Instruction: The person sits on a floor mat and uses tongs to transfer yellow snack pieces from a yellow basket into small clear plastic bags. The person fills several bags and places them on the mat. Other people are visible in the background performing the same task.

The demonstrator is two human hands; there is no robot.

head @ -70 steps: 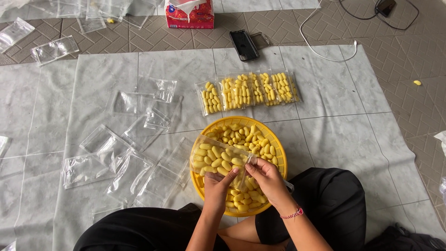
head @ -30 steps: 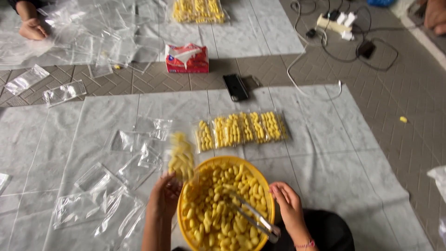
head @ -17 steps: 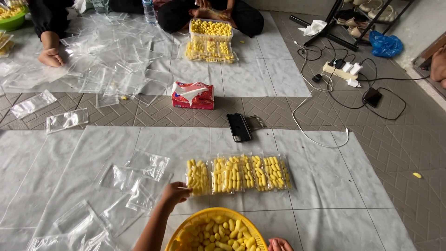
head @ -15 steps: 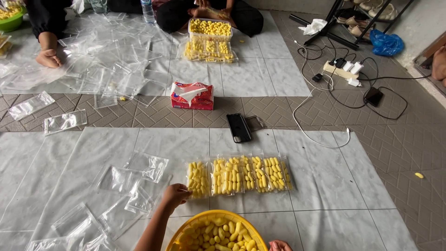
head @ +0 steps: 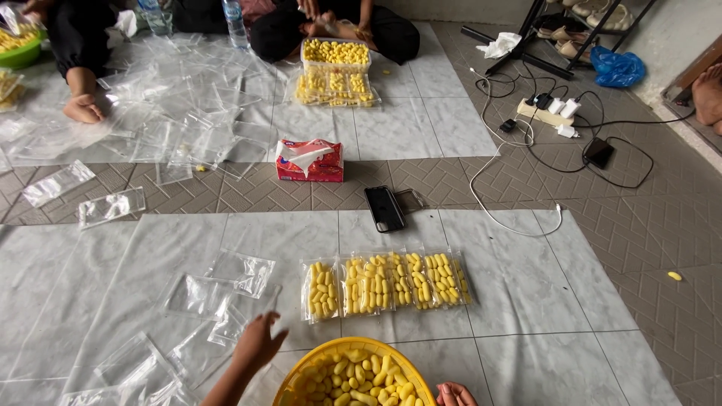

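The left hand (head: 258,344) reaches out low in the view, fingers loosely spread and holding nothing, its fingertips over the edge of a loose scatter of empty clear bags (head: 218,297) that lie flat on the pale sheet (head: 526,301) at about ten o'clock from it. At two o'clock from that hand, near but not touching, sits a row of filled bags (head: 386,283), each packed with small yellow pieces and laid side by side, slightly overlapping; the leftmost bag of the row is the one closest to the fingers. At four o'clock from the left hand, along the bottom edge, stands a round yellow basket (head: 301,380) heaped with the same yellow pieces. Only the fingertips of the right hand (head: 453,394) show, at the basket's right rim at the very bottom of the view, so whether that hand is spread, closed or holding something cannot be told. Straight up from the row of filled bags, at twelve o'clock, a dark phone (head: 384,208) lies on the patterned floor, and beyond it, toward eleven o'clock, stands a red tissue box (head: 310,160). Farther off at the top, other people sit on a second sheet among many more clear bags, with a tray of yellow pieces (head: 335,54) before one of them. At two o'clock, well apart, cables and chargers trail over the tiles.
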